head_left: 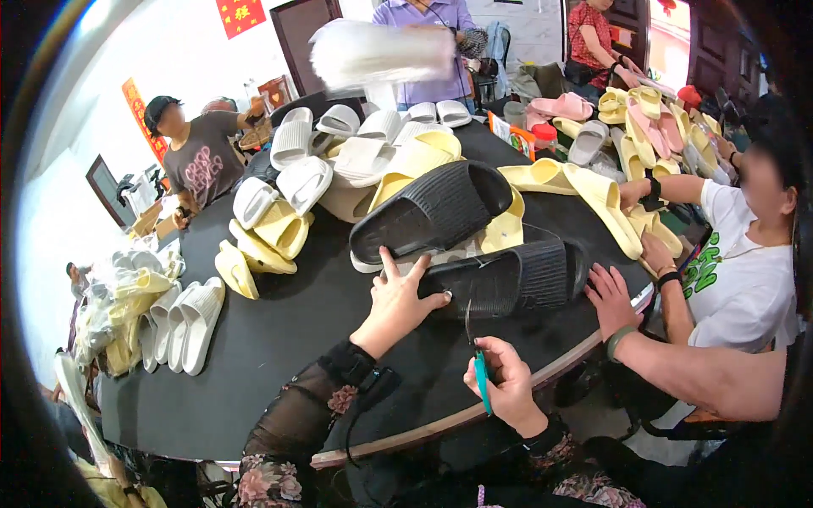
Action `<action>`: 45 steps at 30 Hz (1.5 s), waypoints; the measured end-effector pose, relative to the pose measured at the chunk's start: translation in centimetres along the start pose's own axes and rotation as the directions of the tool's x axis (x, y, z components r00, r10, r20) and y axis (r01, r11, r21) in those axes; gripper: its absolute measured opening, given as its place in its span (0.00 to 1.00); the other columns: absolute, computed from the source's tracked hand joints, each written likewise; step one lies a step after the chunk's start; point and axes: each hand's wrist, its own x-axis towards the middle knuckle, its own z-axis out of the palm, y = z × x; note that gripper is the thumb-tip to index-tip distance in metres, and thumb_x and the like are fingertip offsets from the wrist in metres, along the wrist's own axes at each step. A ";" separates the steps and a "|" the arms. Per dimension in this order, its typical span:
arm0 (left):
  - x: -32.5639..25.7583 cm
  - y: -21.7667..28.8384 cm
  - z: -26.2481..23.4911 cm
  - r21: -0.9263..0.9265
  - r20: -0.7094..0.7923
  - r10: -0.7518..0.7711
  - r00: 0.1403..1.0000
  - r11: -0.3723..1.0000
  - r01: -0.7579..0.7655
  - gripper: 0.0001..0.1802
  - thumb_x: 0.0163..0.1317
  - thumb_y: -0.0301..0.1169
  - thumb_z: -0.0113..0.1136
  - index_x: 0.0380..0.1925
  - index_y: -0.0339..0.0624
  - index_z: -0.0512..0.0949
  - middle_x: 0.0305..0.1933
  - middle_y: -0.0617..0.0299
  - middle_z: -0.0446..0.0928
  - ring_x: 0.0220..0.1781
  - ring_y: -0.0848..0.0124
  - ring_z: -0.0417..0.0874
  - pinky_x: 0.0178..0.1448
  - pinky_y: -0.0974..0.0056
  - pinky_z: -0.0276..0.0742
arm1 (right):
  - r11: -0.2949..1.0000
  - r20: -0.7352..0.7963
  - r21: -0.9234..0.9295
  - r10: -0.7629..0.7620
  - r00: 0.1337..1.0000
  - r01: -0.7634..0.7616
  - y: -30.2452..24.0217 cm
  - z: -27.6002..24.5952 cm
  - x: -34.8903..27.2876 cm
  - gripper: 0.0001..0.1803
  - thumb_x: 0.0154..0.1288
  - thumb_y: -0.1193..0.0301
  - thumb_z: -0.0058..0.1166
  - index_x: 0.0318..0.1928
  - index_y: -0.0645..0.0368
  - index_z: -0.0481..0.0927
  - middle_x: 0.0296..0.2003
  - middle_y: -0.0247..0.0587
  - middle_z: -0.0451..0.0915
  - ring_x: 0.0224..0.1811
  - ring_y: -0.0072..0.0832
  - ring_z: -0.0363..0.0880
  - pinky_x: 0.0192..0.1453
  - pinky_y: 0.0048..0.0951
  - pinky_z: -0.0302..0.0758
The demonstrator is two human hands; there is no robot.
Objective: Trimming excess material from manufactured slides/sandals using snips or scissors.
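Black slippers [436,206] against left hand [395,307]

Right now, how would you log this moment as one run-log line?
left hand: spread, touching black slippers | right hand: holding teal-handled tool | nearby: yellow slippers

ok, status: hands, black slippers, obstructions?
Left hand spread, touching both black slippers. Right hand gripping teal-handled tool, tip by nearer slipper. Co-worker's hand beside its right end.

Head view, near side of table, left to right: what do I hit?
Plastic-bagged slippers → row of white slides → yellow slides → left hand → right hand gripping turquoise-handled tool → co-worker's hand.
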 end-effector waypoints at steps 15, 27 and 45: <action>6.1 2.9 2.4 -0.010 0.005 0.009 1.000 1.000 -0.009 0.45 0.47 0.58 0.65 0.66 0.60 0.63 0.68 0.20 0.42 0.55 0.22 0.67 0.58 0.42 0.71 | 0.999 -0.020 0.032 0.013 1.000 -0.012 0.3 0.1 -0.6 0.26 0.56 0.83 0.58 0.56 0.66 0.67 0.33 0.37 0.77 0.33 0.19 0.77 0.38 0.21 0.76; 1.5 -9.2 -2.6 -0.362 -0.294 -0.015 0.956 0.927 -0.096 0.13 0.59 0.36 0.57 0.37 0.37 0.80 0.34 0.46 0.80 0.40 0.49 0.81 0.44 0.54 0.77 | 0.996 -0.054 0.038 0.087 0.995 -0.085 0.4 0.5 -0.5 0.26 0.59 0.79 0.56 0.57 0.63 0.65 0.32 0.35 0.74 0.29 0.17 0.72 0.28 0.16 0.71; -29.4 -9.5 -9.2 -0.551 0.042 -0.151 0.988 0.821 0.150 0.18 0.62 0.40 0.61 0.45 0.38 0.78 0.46 0.55 0.80 0.50 0.64 0.78 0.53 0.63 0.73 | 0.922 0.243 -0.386 0.063 0.968 0.037 -1.3 2.5 1.6 0.22 0.59 0.86 0.49 0.55 0.67 0.66 0.26 0.31 0.72 0.26 0.13 0.69 0.29 0.14 0.65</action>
